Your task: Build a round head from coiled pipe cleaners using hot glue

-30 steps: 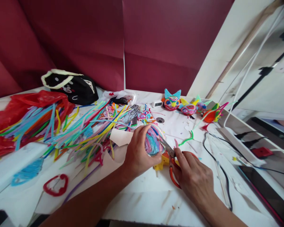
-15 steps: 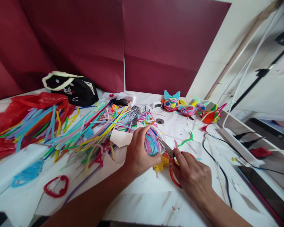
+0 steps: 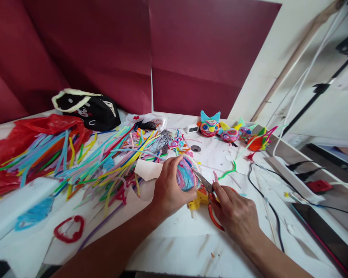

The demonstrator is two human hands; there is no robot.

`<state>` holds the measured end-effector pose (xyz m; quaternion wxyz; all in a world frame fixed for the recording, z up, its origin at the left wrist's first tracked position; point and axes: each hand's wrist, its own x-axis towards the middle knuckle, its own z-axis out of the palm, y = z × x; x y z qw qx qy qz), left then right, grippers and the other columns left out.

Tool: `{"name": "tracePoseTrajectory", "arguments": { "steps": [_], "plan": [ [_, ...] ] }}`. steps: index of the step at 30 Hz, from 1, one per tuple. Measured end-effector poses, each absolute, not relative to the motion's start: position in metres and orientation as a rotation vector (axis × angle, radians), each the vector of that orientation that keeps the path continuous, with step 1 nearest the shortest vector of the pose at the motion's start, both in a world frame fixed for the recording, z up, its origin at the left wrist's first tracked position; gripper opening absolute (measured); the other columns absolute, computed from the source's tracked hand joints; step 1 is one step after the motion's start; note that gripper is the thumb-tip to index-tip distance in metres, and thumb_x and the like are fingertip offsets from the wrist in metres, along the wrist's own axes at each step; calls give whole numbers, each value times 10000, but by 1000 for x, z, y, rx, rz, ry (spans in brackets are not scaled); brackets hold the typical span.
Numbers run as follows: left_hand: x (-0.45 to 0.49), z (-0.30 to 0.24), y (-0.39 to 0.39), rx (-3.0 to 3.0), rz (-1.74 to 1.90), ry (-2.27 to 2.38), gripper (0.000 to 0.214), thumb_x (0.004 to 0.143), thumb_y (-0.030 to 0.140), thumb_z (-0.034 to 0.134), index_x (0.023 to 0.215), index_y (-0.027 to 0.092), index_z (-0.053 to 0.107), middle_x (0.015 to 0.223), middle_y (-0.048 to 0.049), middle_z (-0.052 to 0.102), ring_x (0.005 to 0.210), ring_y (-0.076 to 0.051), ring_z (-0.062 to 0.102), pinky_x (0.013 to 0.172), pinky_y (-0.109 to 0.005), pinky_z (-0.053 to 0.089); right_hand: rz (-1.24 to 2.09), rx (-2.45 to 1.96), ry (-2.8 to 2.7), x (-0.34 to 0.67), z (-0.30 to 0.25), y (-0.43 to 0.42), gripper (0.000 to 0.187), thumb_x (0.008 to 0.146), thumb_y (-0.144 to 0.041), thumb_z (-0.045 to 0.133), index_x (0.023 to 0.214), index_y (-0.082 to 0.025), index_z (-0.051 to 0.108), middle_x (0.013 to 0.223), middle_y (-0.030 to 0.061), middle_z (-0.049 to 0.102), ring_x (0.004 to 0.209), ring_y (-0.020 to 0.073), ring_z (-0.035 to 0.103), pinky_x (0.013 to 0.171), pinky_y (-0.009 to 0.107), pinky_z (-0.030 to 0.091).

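Observation:
My left hand [image 3: 171,185] is wrapped round a ball of coiled pipe cleaners [image 3: 185,175] in blue, pink and purple. In my right hand [image 3: 234,208] is a pair of scissors [image 3: 203,181] with orange handles. Their blade tips touch or lie very close to the ball's right side; I cannot tell whether they cut into it. Just behind and below the ball, a yellow glue gun [image 3: 198,200] lies on the table, partly hidden by my hands and the scissors.
Loose pipe cleaners [image 3: 104,154] spread over the left, some in a red plastic bag [image 3: 46,122]. Finished pipe-cleaner figures [image 3: 209,125] stand at the back right. A power strip [image 3: 295,179], black cable [image 3: 274,210] and phone [image 3: 321,235] lie right. A black bag [image 3: 89,112] stands behind.

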<state>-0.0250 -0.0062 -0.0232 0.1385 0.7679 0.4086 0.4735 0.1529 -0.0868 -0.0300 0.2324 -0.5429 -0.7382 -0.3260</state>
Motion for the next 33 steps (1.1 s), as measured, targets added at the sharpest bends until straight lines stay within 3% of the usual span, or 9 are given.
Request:
{"name": "tracePoseTrajectory", "arguments": {
  "steps": [25,33],
  "plan": [
    [-26,-23,-8,2197,1349,1180,782,617,228,698,1331,209,381,1309,-115,504,1247,-273,485,1048,-430,438,-624,-1642,-1968,141,-22,-89,234,923,-335,455,1025,-159,568,830,49,646,655,161,592,539,249,359],
    [-26,-24,-8,2198,1352,1170,780,625,232,697,1337,221,379,1308,-111,502,1251,-280,483,1055,-444,428,-776,-1661,-1961,139,-21,-86,226,924,-315,480,1028,-148,591,812,45,652,682,170,585,608,270,360]
  ]
}}
